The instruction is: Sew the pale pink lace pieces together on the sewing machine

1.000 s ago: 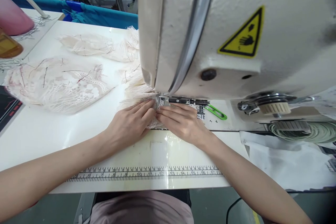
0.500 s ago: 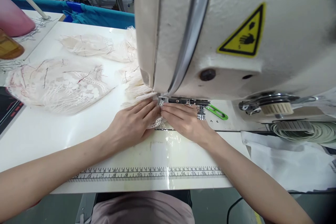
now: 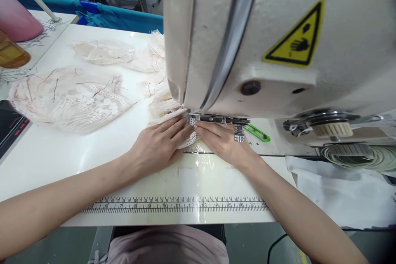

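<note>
My left hand [image 3: 159,142] lies on a piece of cream lace fabric [image 3: 188,141], its fingers stretched out flat toward the machine. Gathered folds of this fabric [image 3: 163,107] spread behind and left of the fingertips. On the other side of the lace edge, my right hand [image 3: 224,142] rests flat on the sewing machine bed, fingers straight and pointing left, their tips close to the lace. Between the two hands the lace runs up to the presser foot [image 3: 194,118]. The sewing machine head [image 3: 222,49] hides the needle and the fabric behind it.
More lace pieces with loose dark threads [image 3: 71,101] lie on the white table at left. A green thread snipper [image 3: 258,133] sits right of the foot. A printed ruler [image 3: 173,205] runs along the front edge. White cloth [image 3: 340,189] lies at right, a pink cone [image 3: 18,16] far left.
My right hand has shifted slightly right, widening the gap between the hands, so more lace edge shows. The view has moved a little; my left hand stays flat on the fabric.
</note>
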Demonstrator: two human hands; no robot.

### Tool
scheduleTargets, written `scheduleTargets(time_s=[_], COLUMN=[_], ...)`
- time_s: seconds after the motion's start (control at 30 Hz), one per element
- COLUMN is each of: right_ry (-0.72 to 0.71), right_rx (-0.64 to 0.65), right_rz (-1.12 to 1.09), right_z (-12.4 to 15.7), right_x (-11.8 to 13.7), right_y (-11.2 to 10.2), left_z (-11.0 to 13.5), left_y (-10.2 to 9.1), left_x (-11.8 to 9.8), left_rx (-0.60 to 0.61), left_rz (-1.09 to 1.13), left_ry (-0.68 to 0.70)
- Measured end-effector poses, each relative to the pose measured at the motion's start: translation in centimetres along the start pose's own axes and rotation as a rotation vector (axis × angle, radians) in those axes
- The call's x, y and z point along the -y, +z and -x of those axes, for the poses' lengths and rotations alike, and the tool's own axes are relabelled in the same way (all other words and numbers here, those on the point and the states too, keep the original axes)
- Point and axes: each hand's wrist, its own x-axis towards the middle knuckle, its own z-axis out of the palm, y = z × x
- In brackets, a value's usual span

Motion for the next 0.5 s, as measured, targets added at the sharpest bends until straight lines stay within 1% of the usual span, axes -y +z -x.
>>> scheduleTargets(time_s=[0.2,0.37,0.5], right_ry=[0.065,-0.063,-0.034], right_rx=[-0.076,-0.118,-0.131], right_rz=[-0.042,0.066,0.085], right_z=[0.2,0.0,-0.1], right_x=[-0.3,-0.6,-0.5], right_y=[0.9,1.2,1.1], left_z=[-0.2,-0.3,-0.3], left_y=[0.1,0.2,0.3], left_x=[0.2,0.3,0.3], left_rx=[0.006,0.024,-0.007], left_rz=[0.022,0.020,0.007], left_ry=[-0.020,-0.033,-0.002])
